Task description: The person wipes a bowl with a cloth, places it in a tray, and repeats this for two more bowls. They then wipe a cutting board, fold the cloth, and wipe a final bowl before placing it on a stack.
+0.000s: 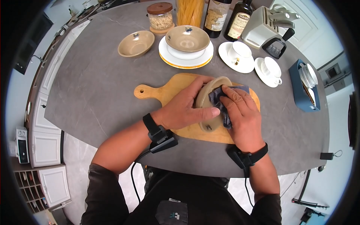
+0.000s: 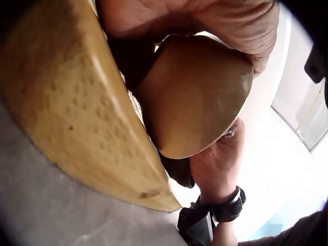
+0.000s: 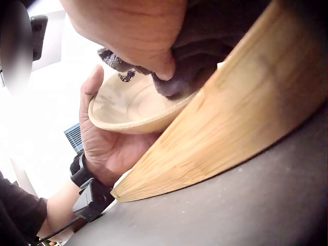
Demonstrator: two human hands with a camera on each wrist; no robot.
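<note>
Tilted on its side, a beige bowl is gripped by my left hand, the thumb lying across its rim and the fingers behind it. A small dark figure marks the bowl's inside. My right hand holds a bunched dark blue-grey cloth against the inside of the bowl, its fingertips pressed into the fabric. Beneath both hands lies a wooden cutting board. The right wrist view shows the cloth inside the bowl. In the left wrist view the bowl's smooth underside faces the camera.
Behind the board stand another beige bowl, stacked white plates topped by a bowl, and two white cups on saucers. Farther back are jars, bottles and a toaster. A blue bin with dishes sits right.
</note>
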